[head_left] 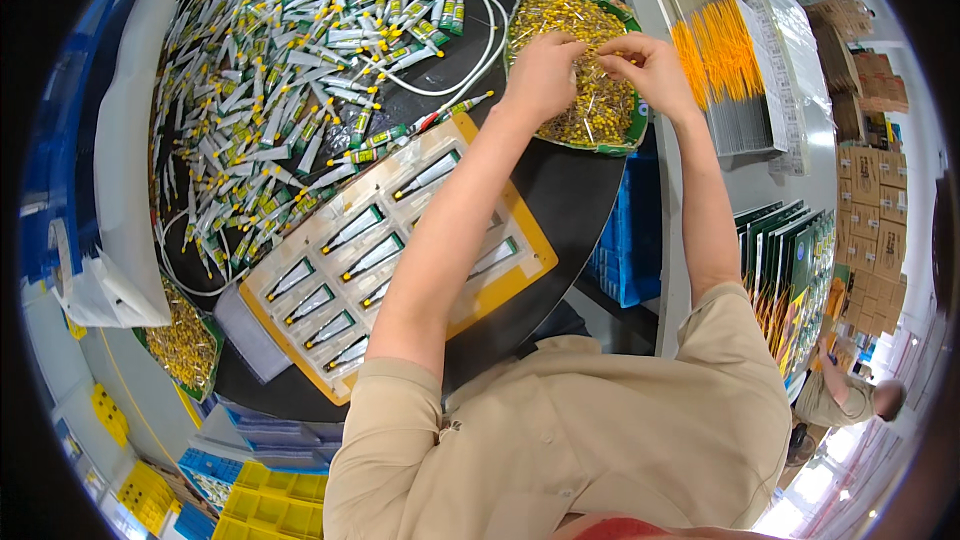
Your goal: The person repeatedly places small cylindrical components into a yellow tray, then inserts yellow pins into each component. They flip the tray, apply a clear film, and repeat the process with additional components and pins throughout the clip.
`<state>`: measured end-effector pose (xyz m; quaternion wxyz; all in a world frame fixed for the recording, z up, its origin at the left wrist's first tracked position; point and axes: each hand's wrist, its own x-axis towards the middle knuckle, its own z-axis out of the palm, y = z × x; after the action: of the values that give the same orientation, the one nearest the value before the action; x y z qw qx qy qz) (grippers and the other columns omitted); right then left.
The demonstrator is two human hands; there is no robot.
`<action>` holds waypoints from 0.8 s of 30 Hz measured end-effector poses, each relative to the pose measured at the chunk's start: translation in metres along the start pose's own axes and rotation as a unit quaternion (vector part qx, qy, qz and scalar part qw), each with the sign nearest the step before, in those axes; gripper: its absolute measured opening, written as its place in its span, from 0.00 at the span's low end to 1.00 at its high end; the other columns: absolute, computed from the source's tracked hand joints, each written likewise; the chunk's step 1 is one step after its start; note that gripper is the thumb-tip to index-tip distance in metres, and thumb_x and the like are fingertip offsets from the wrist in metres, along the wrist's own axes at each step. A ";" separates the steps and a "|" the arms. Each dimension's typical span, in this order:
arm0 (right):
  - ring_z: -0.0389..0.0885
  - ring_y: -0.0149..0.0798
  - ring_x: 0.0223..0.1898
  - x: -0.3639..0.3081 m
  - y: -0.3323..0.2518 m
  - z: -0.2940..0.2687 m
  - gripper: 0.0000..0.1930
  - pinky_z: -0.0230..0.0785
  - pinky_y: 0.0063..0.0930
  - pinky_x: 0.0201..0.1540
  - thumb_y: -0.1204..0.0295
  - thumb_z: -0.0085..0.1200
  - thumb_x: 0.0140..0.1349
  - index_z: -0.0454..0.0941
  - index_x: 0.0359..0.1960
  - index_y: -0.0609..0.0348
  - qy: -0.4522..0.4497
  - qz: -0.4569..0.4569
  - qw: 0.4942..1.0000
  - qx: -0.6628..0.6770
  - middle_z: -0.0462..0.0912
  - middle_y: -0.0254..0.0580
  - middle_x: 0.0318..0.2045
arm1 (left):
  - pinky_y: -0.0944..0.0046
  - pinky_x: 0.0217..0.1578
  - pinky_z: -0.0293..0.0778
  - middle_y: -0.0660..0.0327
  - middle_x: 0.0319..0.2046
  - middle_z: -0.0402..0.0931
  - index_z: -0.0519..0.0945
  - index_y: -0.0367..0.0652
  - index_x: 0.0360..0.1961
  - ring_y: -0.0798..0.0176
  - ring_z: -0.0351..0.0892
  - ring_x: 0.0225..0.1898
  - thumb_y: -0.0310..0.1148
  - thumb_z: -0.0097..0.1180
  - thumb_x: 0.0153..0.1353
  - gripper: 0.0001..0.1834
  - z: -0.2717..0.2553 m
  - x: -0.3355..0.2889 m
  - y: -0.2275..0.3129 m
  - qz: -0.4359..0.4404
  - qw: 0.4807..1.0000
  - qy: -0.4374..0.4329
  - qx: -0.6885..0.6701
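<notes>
Both hands are over a green-edged tray [598, 146] heaped with small clear pieces with yellow tips [600, 115]. My left hand [543, 78] is at the heap's left part, its fingers curled together and partly hidden. To its right, my right hand [648, 72] has thumb and fingertips pinched close above the pieces. Whatever either hand holds is too small to make out. Under my left forearm lies a yellow-edged board [535, 235] with clear moulded pockets. Several white-and-green tubes [352, 230] lie in those pockets; my forearm covers some.
A large pile of small tubes with yellow caps [290, 70] spreads over the black table [560, 185] at the left, crossed by a white cable [450, 90]. At right stand stacked cards [735, 125] with orange strips [715, 50]. A blue crate [632, 230] sits below. Another person [840, 395] is far right.
</notes>
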<state>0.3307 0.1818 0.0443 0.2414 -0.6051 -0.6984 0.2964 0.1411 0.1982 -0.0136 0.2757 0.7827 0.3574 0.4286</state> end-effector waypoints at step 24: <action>0.82 0.25 0.30 -0.038 -0.114 0.092 0.07 0.77 0.19 0.35 0.76 0.61 0.64 0.83 0.41 0.66 -0.080 -0.041 0.970 0.225 0.86 0.39 0.31 | 0.49 0.41 0.76 0.46 0.37 0.82 0.80 0.39 0.44 0.41 0.82 0.39 0.29 0.55 0.62 0.10 -0.111 -0.119 0.032 -0.133 0.988 -0.045 -0.066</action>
<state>0.1924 0.1226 0.0601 0.3266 -0.4803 -0.6551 0.4832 0.0103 0.0988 0.0073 0.3970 0.7267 0.4165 0.3752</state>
